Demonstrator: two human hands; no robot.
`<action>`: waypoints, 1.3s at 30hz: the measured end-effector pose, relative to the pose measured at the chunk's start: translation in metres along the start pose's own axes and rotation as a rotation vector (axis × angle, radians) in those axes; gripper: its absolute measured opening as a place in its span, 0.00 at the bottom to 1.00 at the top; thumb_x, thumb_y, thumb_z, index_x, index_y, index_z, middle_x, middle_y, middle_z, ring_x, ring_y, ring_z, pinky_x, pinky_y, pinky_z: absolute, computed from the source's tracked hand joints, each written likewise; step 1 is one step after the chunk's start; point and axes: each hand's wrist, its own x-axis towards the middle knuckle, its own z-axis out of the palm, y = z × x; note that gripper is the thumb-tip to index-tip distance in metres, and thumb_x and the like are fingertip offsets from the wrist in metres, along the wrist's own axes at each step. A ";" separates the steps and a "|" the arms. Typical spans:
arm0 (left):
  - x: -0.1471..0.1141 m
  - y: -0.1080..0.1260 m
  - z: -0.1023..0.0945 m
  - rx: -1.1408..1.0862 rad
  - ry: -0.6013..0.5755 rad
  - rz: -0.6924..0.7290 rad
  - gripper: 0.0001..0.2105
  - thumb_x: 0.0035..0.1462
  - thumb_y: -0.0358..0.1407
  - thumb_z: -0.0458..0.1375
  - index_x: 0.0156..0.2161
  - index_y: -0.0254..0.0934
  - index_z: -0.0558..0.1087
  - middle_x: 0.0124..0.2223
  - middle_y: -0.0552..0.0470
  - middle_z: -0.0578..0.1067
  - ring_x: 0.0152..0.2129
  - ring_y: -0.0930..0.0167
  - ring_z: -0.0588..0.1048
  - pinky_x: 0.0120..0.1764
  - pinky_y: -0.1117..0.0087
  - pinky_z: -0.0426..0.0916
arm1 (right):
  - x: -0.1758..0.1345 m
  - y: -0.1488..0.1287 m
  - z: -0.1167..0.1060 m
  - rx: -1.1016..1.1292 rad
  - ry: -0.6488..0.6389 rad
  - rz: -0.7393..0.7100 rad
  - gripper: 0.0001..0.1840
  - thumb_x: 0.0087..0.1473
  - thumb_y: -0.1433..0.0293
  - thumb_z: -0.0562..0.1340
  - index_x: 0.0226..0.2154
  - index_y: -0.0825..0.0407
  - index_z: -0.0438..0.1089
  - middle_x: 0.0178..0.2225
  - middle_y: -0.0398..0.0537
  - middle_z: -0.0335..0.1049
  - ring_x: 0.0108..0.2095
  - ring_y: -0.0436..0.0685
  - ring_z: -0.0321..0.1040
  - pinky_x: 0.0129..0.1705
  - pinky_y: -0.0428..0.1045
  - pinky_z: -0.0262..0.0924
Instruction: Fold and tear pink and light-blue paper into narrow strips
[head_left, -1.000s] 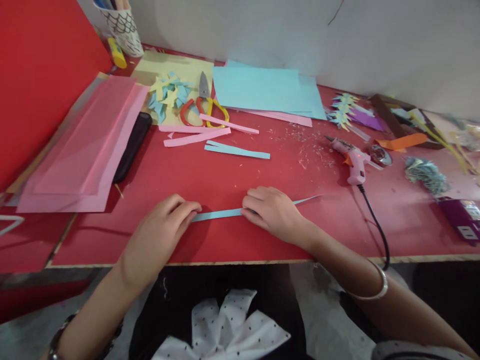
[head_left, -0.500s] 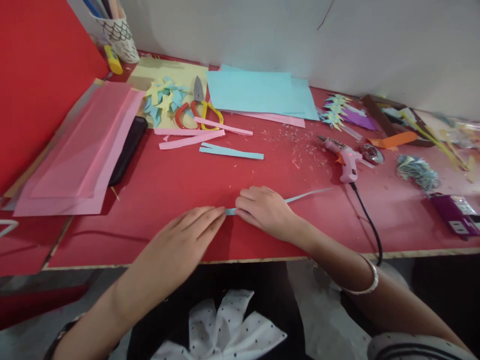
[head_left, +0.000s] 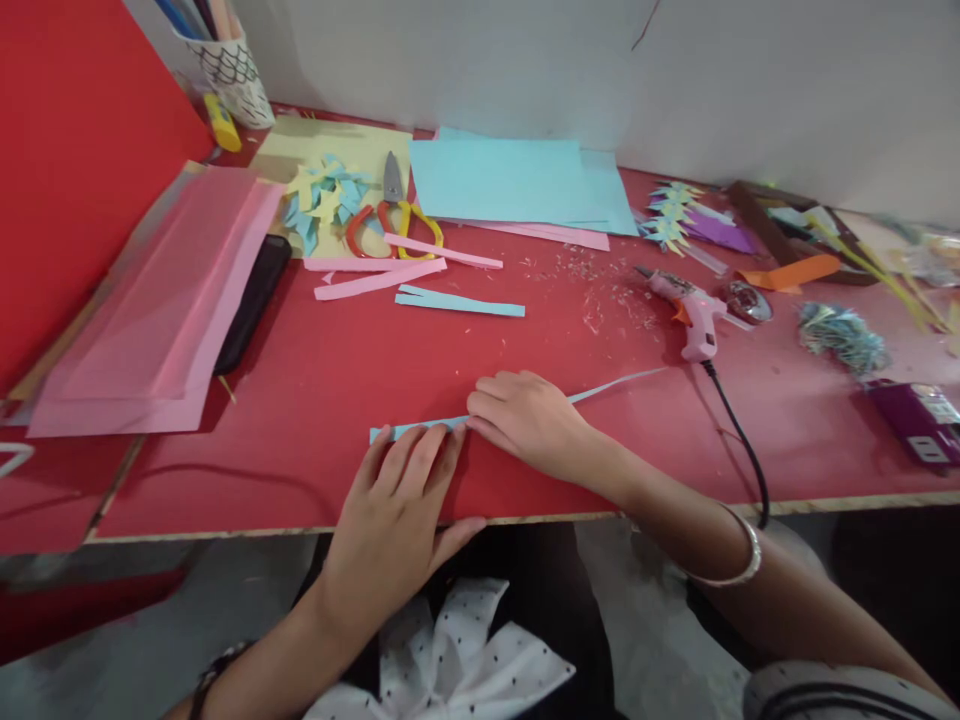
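Note:
A long, narrow light-blue paper strip [head_left: 433, 424] lies near the table's front edge. My left hand [head_left: 401, 495] rests with its fingers stretched over the left part of the strip, thumb held away toward the edge. On the middle of the strip, my right hand [head_left: 529, 420] has its fingers bent and pressed together around it; the thumb's grip is hidden. Beyond that hand, the strip's thin right end curves up toward the glue gun [head_left: 694, 315]. Farther back lie a split light-blue strip [head_left: 465, 301] and several pink paper strips [head_left: 382, 278].
Scissors [head_left: 394, 205] and paper cuttings [head_left: 326, 200] lie at the back, beside light-blue sheets [head_left: 502, 180]. Pink sheets [head_left: 150, 300] partly cover a black phone [head_left: 255, 310] at left. The glue gun's cable [head_left: 739, 435] hangs over the front edge. A purple box [head_left: 911, 420] sits at right.
My left hand has drawn back toward the table edge and spread its fingers, uncovering the strip's left end. My right hand has stayed almost still on the strip.

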 end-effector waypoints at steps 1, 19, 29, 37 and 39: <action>0.000 0.000 0.000 0.001 0.001 -0.001 0.27 0.58 0.47 0.40 0.50 0.26 0.66 0.44 0.39 0.68 0.43 0.60 0.63 0.49 0.57 0.57 | 0.000 0.000 0.000 0.000 -0.002 0.007 0.10 0.56 0.69 0.51 0.29 0.53 0.66 0.29 0.45 0.65 0.29 0.51 0.58 0.28 0.47 0.41; -0.014 -0.016 0.002 0.019 0.029 -0.015 0.26 0.56 0.48 0.42 0.51 0.30 0.64 0.43 0.43 0.69 0.42 0.62 0.65 0.47 0.63 0.58 | 0.000 0.002 0.000 0.022 0.017 0.027 0.10 0.55 0.69 0.52 0.27 0.54 0.65 0.27 0.44 0.65 0.27 0.50 0.57 0.28 0.47 0.41; -0.020 -0.021 0.000 0.060 -0.004 -0.028 0.27 0.55 0.49 0.43 0.51 0.29 0.64 0.42 0.42 0.70 0.39 0.62 0.66 0.43 0.62 0.60 | -0.015 0.023 0.008 0.111 0.171 -0.080 0.15 0.57 0.65 0.49 0.26 0.54 0.64 0.25 0.45 0.62 0.26 0.50 0.56 0.28 0.46 0.44; -0.018 -0.019 -0.002 0.084 0.009 -0.023 0.26 0.54 0.48 0.46 0.51 0.28 0.65 0.41 0.42 0.69 0.39 0.61 0.65 0.43 0.61 0.59 | -0.030 0.037 0.005 0.213 0.208 -0.042 0.18 0.58 0.64 0.47 0.23 0.54 0.63 0.23 0.45 0.61 0.25 0.49 0.55 0.29 0.45 0.46; -0.018 -0.019 -0.002 0.083 0.013 -0.017 0.27 0.55 0.47 0.46 0.51 0.28 0.64 0.40 0.41 0.69 0.39 0.61 0.65 0.43 0.61 0.60 | -0.034 0.040 0.004 0.230 0.217 -0.019 0.18 0.58 0.64 0.47 0.23 0.54 0.62 0.23 0.45 0.61 0.25 0.49 0.55 0.29 0.45 0.46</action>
